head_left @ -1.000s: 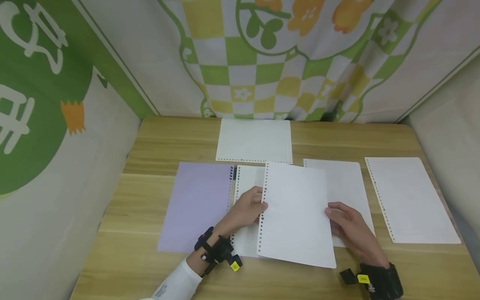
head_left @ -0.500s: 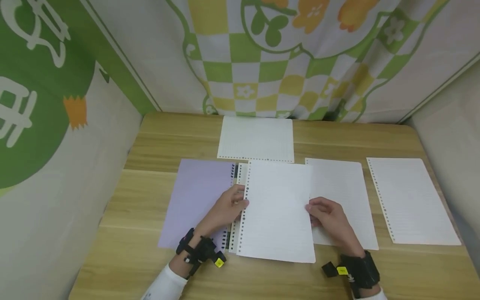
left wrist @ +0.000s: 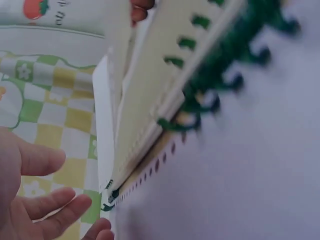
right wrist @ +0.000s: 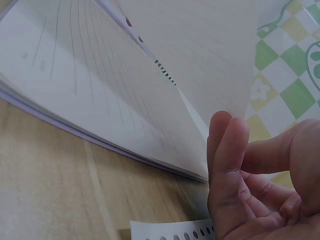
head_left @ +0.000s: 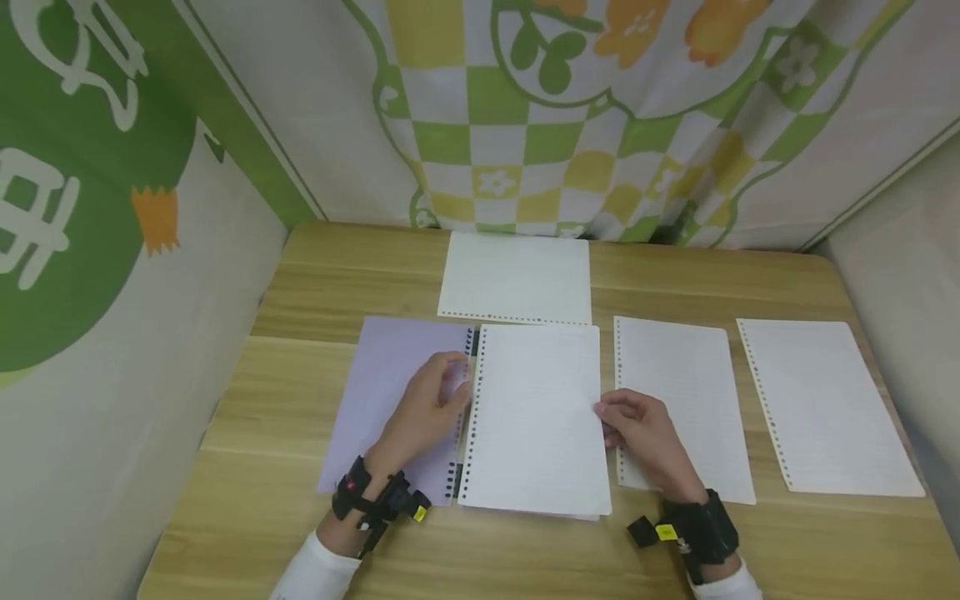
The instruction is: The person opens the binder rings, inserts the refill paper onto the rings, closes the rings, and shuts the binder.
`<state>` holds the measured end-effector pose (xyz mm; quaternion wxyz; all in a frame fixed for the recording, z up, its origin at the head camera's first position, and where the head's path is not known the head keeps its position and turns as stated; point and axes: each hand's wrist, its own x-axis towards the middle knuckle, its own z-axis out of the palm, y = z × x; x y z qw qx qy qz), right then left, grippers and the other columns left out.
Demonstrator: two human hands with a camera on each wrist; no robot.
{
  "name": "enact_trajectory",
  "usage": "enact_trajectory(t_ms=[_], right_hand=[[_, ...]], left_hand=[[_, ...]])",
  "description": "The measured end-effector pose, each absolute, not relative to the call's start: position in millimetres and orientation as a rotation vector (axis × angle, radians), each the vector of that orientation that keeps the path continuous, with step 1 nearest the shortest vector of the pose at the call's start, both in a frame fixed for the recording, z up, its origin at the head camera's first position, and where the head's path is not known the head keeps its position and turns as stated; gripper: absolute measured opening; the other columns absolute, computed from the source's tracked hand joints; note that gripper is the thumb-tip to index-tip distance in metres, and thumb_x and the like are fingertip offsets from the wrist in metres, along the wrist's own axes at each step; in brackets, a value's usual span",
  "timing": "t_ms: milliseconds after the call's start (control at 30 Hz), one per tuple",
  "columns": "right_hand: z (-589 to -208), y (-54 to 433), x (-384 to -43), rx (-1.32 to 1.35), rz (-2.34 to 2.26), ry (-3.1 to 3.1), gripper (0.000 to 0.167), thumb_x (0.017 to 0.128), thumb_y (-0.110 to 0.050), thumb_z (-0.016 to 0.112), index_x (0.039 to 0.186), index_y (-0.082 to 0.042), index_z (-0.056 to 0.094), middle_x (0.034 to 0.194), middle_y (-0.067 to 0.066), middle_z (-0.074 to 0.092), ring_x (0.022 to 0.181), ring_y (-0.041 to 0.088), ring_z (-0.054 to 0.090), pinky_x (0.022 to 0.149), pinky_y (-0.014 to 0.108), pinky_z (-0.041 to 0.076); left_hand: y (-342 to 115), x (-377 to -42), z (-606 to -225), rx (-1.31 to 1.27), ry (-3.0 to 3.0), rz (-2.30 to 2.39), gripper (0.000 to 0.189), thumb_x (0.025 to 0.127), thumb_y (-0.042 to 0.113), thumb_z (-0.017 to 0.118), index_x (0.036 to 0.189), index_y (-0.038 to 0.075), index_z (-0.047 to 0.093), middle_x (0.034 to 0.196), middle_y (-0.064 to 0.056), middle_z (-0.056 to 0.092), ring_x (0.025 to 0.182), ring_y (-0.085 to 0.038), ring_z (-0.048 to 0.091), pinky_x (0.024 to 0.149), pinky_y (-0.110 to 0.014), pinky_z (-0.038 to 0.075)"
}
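Note:
A loose-leaf binder with a purple cover [head_left: 397, 367] lies open on the wooden table, its dark green rings [left wrist: 220, 80] unfastened in the left wrist view. A punched, lined sheet [head_left: 536, 417] is held over the right-hand stack of pages [right wrist: 90, 85], tilted above it. My right hand [head_left: 645, 429] pinches the sheet's right edge between thumb and fingers, also seen in the right wrist view. My left hand [head_left: 420, 408] is beside the rings over the purple cover, fingers spread and holding nothing. Whether the sheet's holes touch the rings cannot be told.
One punched sheet [head_left: 517, 279] lies sideways behind the binder. To the right lie two more punched sheets, a nearer one [head_left: 693, 375] and a farther one [head_left: 828, 408]. A checked curtain [head_left: 525, 158] hangs at the table's back edge.
The sheet has moved left, from overlapping the neighbouring loose sheet to lining up over the binder's page stack. My left hand has let go of its punched edge; the right hand moved left with it.

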<state>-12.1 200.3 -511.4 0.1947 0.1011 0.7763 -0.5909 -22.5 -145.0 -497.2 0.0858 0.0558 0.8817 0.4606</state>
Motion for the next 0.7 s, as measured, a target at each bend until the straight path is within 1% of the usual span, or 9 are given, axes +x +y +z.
enact_trajectory(t_ms=[67, 100, 200, 333, 467, 700], right_hand=[[-512.6, 199.3, -12.9, 0.296, -1.658, 2.174, 0.032, 0.106, -0.021, 0.069, 0.127, 0.004, 0.067, 0.101, 0.013, 0.079, 0.079, 0.021, 0.072, 0.070, 0.028, 0.063], [-513.2, 198.9, -13.2, 0.305, -1.662, 2.172, 0.032, 0.105, -0.020, 0.069, 0.126, 0.004, 0.067, 0.101, 0.013, 0.079, 0.080, 0.021, 0.072, 0.070, 0.028, 0.063], [-514.5, 198.0, -13.4, 0.325, -1.672, 2.159, 0.032, 0.105, -0.018, 0.069, 0.127, 0.005, 0.066, 0.101, 0.013, 0.080, 0.080, 0.020, 0.072, 0.070, 0.028, 0.063], [-515.3, 197.5, -13.5, 0.328, -1.679, 2.143, 0.030, 0.105, -0.017, 0.069, 0.126, 0.005, 0.066, 0.100, 0.012, 0.080, 0.081, 0.021, 0.072, 0.070, 0.029, 0.063], [-514.5, 197.6, -14.3, 0.317, -1.670, 2.149, 0.029, 0.106, -0.018, 0.068, 0.125, 0.004, 0.067, 0.100, 0.012, 0.080, 0.082, 0.021, 0.072, 0.070, 0.029, 0.064], [-509.9, 197.1, -17.2, 0.299, -1.677, 2.147, 0.030, 0.105, -0.018, 0.069, 0.124, 0.004, 0.067, 0.099, 0.011, 0.080, 0.080, 0.020, 0.072, 0.070, 0.029, 0.063]], left_hand=[[-144.1, -25.5, -499.3, 0.264, 2.704, 1.256, 0.052, 0.108, 0.027, 0.062, 0.156, 0.010, 0.051, 0.158, -0.013, 0.053, 0.146, -0.036, 0.049, 0.120, -0.058, 0.042], [-143.5, -26.6, -500.3, 0.313, 2.740, 1.193, 0.054, 0.108, 0.028, 0.063, 0.157, 0.009, 0.050, 0.161, -0.013, 0.051, 0.149, -0.038, 0.045, 0.123, -0.059, 0.038], [-141.0, -28.7, -502.7, 0.422, 2.801, 1.043, 0.057, 0.108, 0.029, 0.063, 0.159, 0.008, 0.049, 0.168, -0.012, 0.044, 0.153, -0.042, 0.037, 0.124, -0.064, 0.031], [-137.3, -28.7, -501.8, 0.471, 2.802, 0.944, 0.058, 0.109, 0.032, 0.060, 0.160, 0.008, 0.047, 0.172, -0.011, 0.038, 0.155, -0.046, 0.032, 0.121, -0.069, 0.030], [-134.7, -30.0, -501.0, 0.499, 2.787, 0.879, 0.060, 0.110, 0.034, 0.056, 0.163, 0.008, 0.043, 0.175, -0.011, 0.031, 0.157, -0.048, 0.026, 0.122, -0.068, 0.028], [-133.1, -38.8, -498.2, 0.533, 2.780, 0.740, 0.061, 0.112, 0.037, 0.050, 0.166, 0.009, 0.039, 0.178, -0.012, 0.024, 0.159, -0.050, 0.021, 0.124, -0.070, 0.023]])
